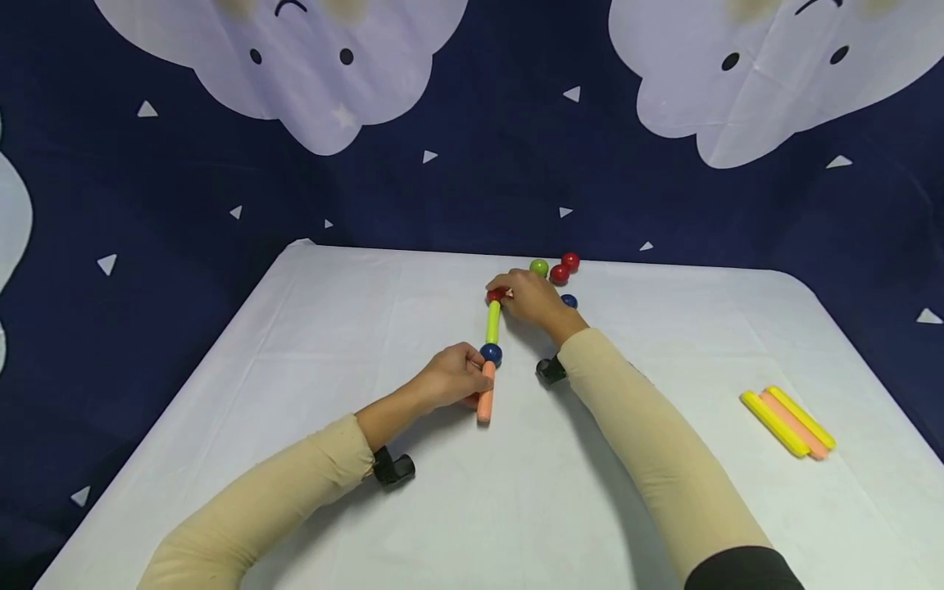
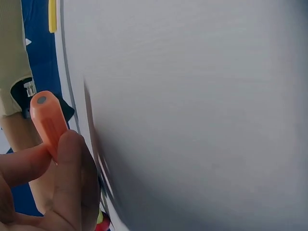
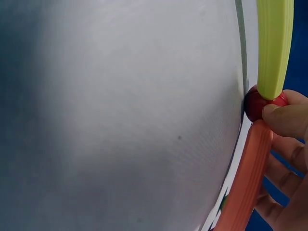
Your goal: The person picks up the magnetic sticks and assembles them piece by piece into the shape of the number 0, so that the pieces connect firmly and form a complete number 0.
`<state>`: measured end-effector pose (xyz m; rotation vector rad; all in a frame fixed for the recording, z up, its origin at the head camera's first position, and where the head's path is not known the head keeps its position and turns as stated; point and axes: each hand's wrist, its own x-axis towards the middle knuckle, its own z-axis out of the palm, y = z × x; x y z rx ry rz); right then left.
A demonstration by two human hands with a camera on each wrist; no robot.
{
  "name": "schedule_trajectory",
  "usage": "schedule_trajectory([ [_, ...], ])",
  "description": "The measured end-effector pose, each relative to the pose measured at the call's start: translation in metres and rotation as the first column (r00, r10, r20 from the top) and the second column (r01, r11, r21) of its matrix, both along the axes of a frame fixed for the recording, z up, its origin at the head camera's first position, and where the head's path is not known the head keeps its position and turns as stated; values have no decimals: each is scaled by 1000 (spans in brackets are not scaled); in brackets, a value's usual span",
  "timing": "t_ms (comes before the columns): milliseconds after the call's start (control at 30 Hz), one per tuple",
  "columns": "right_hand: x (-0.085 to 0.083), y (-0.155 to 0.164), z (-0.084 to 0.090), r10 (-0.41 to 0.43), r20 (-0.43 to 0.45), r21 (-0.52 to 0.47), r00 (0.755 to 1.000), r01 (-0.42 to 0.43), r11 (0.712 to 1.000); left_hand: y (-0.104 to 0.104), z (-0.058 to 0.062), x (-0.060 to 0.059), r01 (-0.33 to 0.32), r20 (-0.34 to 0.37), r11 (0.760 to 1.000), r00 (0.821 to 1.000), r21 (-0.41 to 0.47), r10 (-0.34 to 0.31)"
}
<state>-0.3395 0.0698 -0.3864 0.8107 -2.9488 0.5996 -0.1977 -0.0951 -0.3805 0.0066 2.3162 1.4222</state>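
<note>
A chain of magnetic sticks and balls runs away from me. Its near end is an orange stick (image 1: pixel 484 406), which my left hand (image 1: pixel 451 378) pinches between thumb and fingers. A grey disc marks that stick's free end in the left wrist view. Beyond it come a blue ball (image 1: pixel 491 354), a lime-yellow stick (image 1: pixel 492 323) and a red ball (image 3: pixel 255 103). My right hand (image 1: pixel 533 298) grips this red ball, thumb on its side. A second orange stick (image 3: pixel 246 178) meets the red ball in the right wrist view; the hand mostly hides it from the head view.
Behind my right hand lie a green ball (image 1: pixel 539 267), a red ball (image 1: pixel 559 274) touching another red ball (image 1: pixel 570 261), and a blue ball (image 1: pixel 569 301). To the right, two yellow sticks (image 1: pixel 774 424) flank an orange stick (image 1: pixel 792 422) on the white table (image 1: pixel 332 328).
</note>
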Motion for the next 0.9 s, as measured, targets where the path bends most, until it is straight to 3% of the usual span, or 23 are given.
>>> schedule_trajectory([
  [300, 0, 3, 1, -13, 26, 5, 1000, 13, 1000, 10, 1, 0, 24, 4, 999, 1000, -40, -24],
  [600, -2, 11, 3, 25, -5, 19, 1000, -25, 1000, 2, 2, -5, 74, 49, 997, 996, -35, -73],
  [767, -2, 28, 13, -1, 9, 1, 1000, 0, 1000, -12, 3, -11, 118, -21, 983, 992, -144, -122],
  [900, -8, 51, 20, -69, 27, -35, 997, 70, 997, -22, 3, -18, 147, -111, 964, 978, -220, -175],
])
